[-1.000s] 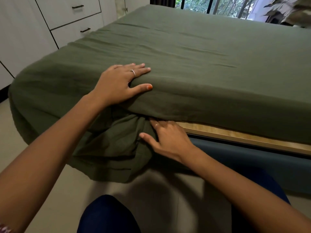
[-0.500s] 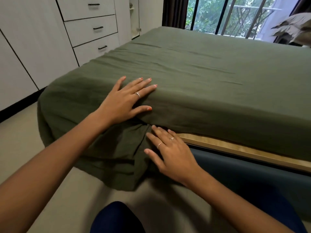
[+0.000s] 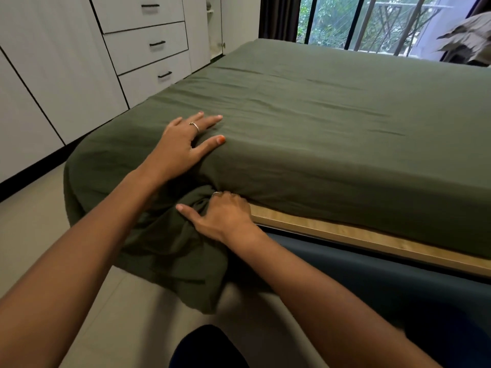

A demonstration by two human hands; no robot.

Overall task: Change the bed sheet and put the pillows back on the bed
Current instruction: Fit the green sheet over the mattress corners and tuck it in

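Green sheet covers the bed. Your left hand presses flat on it, grip released. Your right hand pushes bunched sheet under the mattress edge, fingers hidden, grip unclear.

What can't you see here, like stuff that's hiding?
Head view:
- Right hand: fingertips hidden, pushed into the green sheet under the mattress edge.
- Bed corner: covered by loose hanging sheet.
- Crumpled fabric top right: cut off by the picture edge; pillow or not, unclear.
- Left hand: palm hidden against the sheet.
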